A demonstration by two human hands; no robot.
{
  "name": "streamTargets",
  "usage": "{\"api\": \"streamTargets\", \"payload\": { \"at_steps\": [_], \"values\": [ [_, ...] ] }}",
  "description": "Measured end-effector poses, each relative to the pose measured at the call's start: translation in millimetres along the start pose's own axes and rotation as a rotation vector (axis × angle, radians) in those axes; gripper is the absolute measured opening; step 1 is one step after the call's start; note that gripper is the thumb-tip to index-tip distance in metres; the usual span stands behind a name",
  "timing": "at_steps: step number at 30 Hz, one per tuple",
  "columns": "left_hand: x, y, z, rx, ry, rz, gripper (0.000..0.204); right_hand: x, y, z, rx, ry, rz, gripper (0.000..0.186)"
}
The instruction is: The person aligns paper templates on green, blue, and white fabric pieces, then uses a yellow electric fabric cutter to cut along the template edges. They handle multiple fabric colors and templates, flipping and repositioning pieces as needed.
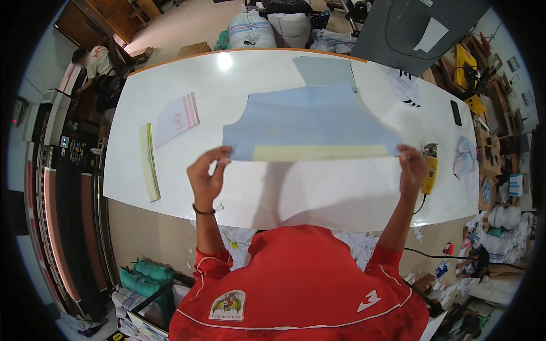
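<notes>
A large light blue cut piece (307,116) with a pale yellow strip (318,152) along its near edge spreads over the white table (199,187). My left hand (209,176) pinches its near left corner. At the near right corner my right hand (410,167) grips it with closed fingers. Just right of that hand lies a yellow electric hand cutter (430,170) with a round metal head and a cord. Behind the blue piece is a grey-blue sheet (324,68); at left are a folded white piece with pink stripes (176,116) and a narrow yellow-green strip (149,162).
White striped scraps (404,88), a black phone (455,112) and pale fabric (464,159) lie on the table's right side. Bundled sacks (253,31) and a grey board (398,28) stand beyond it. A person (102,74) works at upper left; fabric scraps lie below the near edge.
</notes>
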State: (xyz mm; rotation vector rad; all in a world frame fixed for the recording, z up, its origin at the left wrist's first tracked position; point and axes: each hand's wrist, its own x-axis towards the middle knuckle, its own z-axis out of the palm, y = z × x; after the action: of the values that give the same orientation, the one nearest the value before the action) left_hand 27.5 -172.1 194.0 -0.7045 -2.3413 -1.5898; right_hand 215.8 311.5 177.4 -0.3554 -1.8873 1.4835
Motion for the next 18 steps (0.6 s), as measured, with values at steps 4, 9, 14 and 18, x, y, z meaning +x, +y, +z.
{"api": "streamTargets", "payload": {
  "at_steps": [4,9,14,18],
  "values": [
    [-58,-34,29,0.048,-0.097,-0.074,0.014,-70,54,-2,-0.028,-0.016,0.189,0.014],
    [-126,-89,61,0.111,-0.245,-0.142,0.019,-133,147,7,-0.22,0.077,0.528,0.02],
    [-157,-96,69,0.174,-0.42,-0.108,0.014,-173,162,13,-0.27,0.241,0.546,0.036],
    [-162,-97,64,0.182,-0.463,-0.161,0.016,-185,163,5,-0.313,0.281,0.57,0.044]
  ]
}}
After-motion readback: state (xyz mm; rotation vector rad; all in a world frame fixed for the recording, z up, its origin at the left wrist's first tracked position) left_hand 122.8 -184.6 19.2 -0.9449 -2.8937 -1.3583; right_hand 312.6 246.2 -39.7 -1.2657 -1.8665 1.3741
